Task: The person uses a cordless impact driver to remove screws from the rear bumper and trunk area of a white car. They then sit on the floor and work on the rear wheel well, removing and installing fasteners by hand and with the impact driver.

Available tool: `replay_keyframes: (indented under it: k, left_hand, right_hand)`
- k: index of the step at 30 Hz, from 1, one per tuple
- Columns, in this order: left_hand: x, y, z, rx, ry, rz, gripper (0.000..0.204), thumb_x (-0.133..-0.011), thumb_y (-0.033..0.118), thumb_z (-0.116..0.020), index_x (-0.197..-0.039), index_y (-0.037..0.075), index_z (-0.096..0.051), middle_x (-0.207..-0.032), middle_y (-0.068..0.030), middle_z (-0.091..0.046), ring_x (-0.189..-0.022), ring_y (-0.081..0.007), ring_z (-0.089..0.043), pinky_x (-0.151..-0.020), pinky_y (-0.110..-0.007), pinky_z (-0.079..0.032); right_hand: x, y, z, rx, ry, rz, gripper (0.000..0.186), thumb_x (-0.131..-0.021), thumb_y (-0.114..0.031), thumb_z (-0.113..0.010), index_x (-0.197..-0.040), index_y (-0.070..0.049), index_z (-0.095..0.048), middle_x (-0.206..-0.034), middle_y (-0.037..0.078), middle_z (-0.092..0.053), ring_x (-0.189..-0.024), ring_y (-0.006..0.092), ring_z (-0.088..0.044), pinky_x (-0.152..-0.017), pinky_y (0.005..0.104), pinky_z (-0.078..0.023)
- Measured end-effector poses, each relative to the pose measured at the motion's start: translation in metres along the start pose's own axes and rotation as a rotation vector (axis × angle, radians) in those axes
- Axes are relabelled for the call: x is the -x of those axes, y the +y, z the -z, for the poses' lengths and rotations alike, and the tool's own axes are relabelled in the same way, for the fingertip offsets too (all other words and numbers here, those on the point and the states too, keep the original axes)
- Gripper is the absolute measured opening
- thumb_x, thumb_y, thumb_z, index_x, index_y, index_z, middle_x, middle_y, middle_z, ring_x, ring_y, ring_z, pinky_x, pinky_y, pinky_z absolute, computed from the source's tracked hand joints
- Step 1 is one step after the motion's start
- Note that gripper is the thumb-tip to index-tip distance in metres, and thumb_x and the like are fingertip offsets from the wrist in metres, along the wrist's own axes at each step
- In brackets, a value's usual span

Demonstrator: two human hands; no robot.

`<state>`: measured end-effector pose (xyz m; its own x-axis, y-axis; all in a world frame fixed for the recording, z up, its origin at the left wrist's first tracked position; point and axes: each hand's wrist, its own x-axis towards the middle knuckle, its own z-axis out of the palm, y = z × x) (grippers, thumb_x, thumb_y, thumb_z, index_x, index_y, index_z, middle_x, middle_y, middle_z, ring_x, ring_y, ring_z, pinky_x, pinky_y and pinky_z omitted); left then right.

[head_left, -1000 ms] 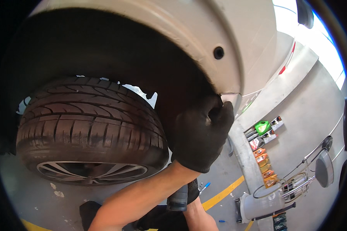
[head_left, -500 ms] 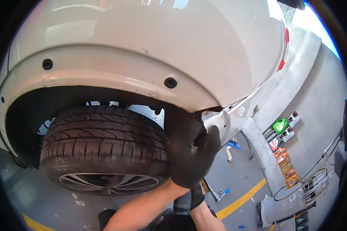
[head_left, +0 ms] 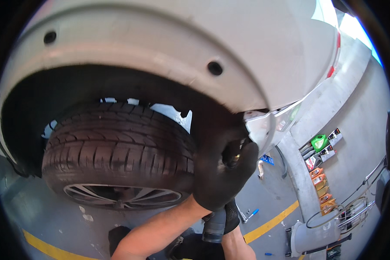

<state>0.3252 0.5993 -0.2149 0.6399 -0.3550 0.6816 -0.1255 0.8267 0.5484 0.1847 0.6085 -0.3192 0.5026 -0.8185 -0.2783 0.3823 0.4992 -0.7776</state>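
Observation:
My left hand, in a black glove, is raised at the rear edge of the white car's wheel arch, right of the tyre. Its thumb and fingers curl round a gap where a small brass-coloured bit shows; what it grips is mostly hidden. Just below, my gloved right hand is closed round a dark cylindrical tool, whose butt end points down toward me. The tool's upper part disappears behind my left hand. Beside the hands, the bumper edge stands apart from the body panel.
A ratchet with a blue handle lies on the floor. Oil bottles and a green jug line the right wall, near a grey wheeled machine with hoses. A blue plate and a curved metal pipe lie beyond the bumper.
The wheel arch sits higher and larger in view. Both hands appear slightly further right, and the tool is tilted more. The gap in my left hand now shows a brass-coloured bit.

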Motion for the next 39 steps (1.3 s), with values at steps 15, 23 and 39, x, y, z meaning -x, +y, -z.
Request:
replay_keyframes:
  k: [15,23,39]
  left_hand:
    - [-0.043,-0.041,0.019,0.692,-0.413,0.261,0.015,-0.088,0.004,-0.066,-0.102,0.000,-0.064,-0.076,-0.0039,-0.065,-0.067,-0.0090,-0.062,-0.060,-0.024,-0.050]
    - [-0.021,-0.057,0.002,0.709,-0.219,0.021,0.017,-0.090,0.007,-0.063,-0.106,0.005,-0.069,-0.087,-0.0127,-0.072,-0.072,-0.0171,-0.069,-0.067,-0.028,-0.054]
    - [-0.019,-0.054,0.008,0.886,-0.217,0.077,0.017,-0.091,-0.001,-0.059,-0.104,0.003,-0.069,-0.096,-0.0170,-0.072,-0.090,-0.0264,-0.072,-0.079,-0.034,-0.058]
  right_hand:
    - [0.004,-0.012,-0.010,-0.289,-0.097,-0.034,0.037,-0.091,-0.041,-0.058,-0.106,-0.007,-0.054,-0.069,0.002,-0.047,-0.057,0.0167,-0.049,-0.053,0.0318,-0.042]
    - [0.021,0.006,-0.012,-0.245,0.148,0.048,0.050,-0.092,-0.050,-0.054,-0.114,-0.005,-0.053,-0.070,0.001,-0.048,-0.055,0.0140,-0.047,-0.050,0.0288,-0.043]
    - [0.032,0.016,-0.032,-0.312,0.049,0.029,0.065,-0.093,-0.060,-0.049,-0.122,-0.001,-0.048,-0.068,-0.003,-0.047,-0.053,0.0084,-0.045,-0.046,0.0223,-0.039]
